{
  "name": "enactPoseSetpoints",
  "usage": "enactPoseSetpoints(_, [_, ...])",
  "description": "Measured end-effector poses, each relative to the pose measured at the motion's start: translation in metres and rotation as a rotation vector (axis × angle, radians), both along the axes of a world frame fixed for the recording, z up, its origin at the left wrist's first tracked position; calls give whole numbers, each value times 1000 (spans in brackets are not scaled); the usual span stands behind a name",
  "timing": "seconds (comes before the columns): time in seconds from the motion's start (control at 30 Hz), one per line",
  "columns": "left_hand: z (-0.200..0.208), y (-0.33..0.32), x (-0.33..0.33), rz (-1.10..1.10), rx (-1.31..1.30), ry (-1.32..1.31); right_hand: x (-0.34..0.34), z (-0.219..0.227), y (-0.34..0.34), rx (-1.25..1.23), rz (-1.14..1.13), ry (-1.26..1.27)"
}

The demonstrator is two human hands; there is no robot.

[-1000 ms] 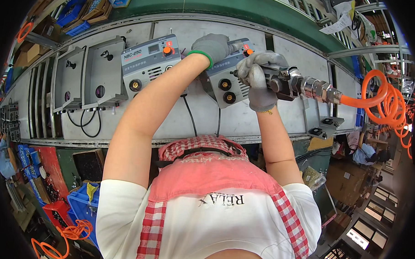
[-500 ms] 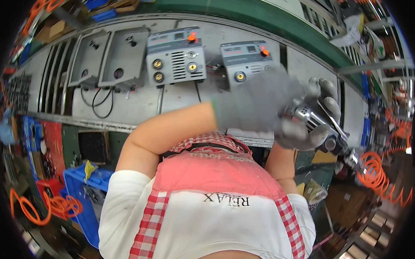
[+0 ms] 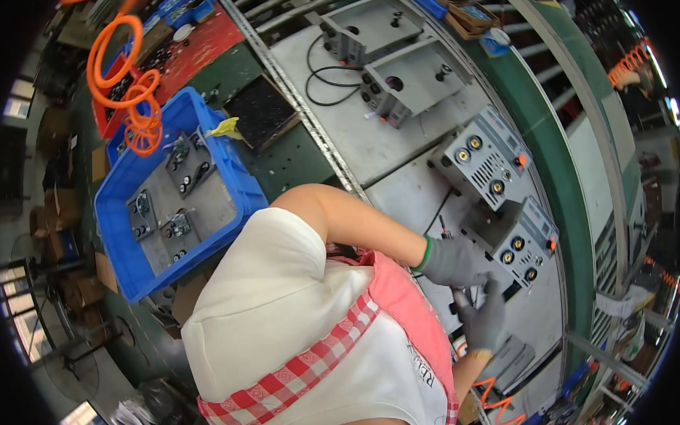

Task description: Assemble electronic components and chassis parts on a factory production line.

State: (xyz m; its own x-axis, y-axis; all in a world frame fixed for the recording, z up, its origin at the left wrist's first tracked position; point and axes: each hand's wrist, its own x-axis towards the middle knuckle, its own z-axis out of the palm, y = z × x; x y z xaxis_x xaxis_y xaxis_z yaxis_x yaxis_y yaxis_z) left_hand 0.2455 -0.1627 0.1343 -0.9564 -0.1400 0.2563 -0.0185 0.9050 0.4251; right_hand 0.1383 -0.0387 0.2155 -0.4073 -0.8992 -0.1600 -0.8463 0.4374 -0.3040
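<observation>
Left hand (image 3: 454, 261), gloved, rests on grey metal unit (image 3: 520, 241) at bench edge; right hand (image 3: 484, 316) just below, grasp cannot be told; second unit (image 3: 483, 159) beside; blue crate (image 3: 168, 199) well apart, left.

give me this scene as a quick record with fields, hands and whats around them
left hand: grey knit glove with green cuff, resting at the front of the nearer grey metal box unit with round yellow sockets
right hand: grey glove, just below that unit; what it holds cannot be told
next unit: second grey box with sockets, further along the grey work table
open housings: two grey metal housings with black cables
bin: blue plastic crate of small metal parts
hose: orange coiled hose
</observation>
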Motion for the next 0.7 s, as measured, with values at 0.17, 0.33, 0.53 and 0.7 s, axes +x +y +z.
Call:
enactPoseSetpoints(0.17, [-42,-5,25,-77,-280,511,-41,-165,13,11,50,-1450])
enactPoseSetpoints(0.33, [-43,-78,100,197,-189,-68,11,-166,-14,331,-406,-2025])
enactPoseSetpoints(0.53, [-117,-249,291,1030,-84,-708,6,-223,13,331,-741,-2272])
enactPoseSetpoints(0.7, [-159,-285,417,1702,257,-885,10,-230,49,58,-1000,-1652])
